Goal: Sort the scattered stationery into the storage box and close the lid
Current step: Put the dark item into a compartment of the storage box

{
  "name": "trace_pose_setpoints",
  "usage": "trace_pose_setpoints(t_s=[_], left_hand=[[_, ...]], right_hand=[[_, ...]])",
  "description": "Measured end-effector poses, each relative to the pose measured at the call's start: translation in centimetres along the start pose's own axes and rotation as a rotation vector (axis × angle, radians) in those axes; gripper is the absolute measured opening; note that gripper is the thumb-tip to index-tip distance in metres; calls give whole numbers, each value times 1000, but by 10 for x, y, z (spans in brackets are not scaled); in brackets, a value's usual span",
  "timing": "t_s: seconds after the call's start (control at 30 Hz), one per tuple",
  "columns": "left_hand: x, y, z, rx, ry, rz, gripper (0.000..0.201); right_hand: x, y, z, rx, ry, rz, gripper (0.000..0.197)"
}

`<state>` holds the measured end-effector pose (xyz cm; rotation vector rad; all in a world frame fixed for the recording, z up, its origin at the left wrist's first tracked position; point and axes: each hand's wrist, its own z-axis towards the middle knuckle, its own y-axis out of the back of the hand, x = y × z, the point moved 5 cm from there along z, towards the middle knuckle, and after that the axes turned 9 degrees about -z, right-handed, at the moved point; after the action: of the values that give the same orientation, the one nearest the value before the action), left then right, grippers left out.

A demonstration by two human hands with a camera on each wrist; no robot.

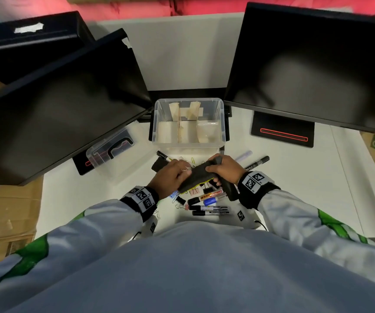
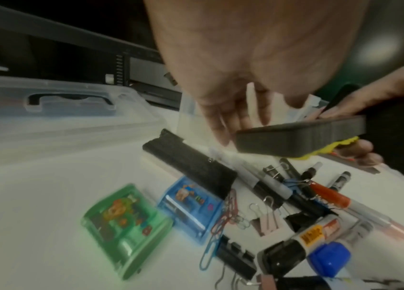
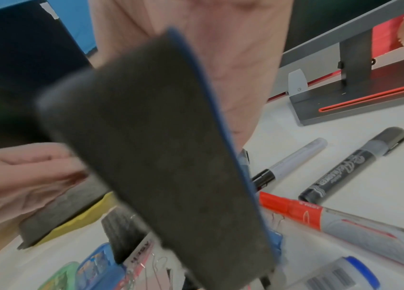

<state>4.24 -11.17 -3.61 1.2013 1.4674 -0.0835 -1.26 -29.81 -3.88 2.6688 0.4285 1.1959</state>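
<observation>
A felt eraser with a yellow back (image 1: 195,177) (image 2: 302,135) hangs just above the desk between both hands. My left hand (image 1: 170,175) (image 2: 233,121) pinches its left end. Fingers of my right hand (image 1: 224,168) are curled over and under its right end. That hand also holds a second, blue-backed eraser (image 3: 158,147) (image 1: 229,189) against its palm. The clear storage box (image 1: 188,100) stands open behind the hands, with taped dividers inside. Its lid (image 1: 112,152) (image 2: 59,109) lies to the left. Markers (image 1: 211,208), binder clips and paper clips lie beneath the hands.
A green staple box (image 2: 126,229), a blue one (image 2: 190,208) and a black case (image 2: 190,168) lie at the left. Two markers (image 3: 354,166) and a red marker (image 3: 320,213) lie at the right. Dark monitors (image 1: 64,105) (image 1: 306,64) overhang both sides. Cardboard flanks the desk.
</observation>
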Motion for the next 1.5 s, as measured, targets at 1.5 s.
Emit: trace_pose_setpoints(t_s=[1.5], left_hand=[[-9, 119, 102, -430, 221, 592, 24]], right_hand=[[190, -6, 107, -453, 463, -953, 42]])
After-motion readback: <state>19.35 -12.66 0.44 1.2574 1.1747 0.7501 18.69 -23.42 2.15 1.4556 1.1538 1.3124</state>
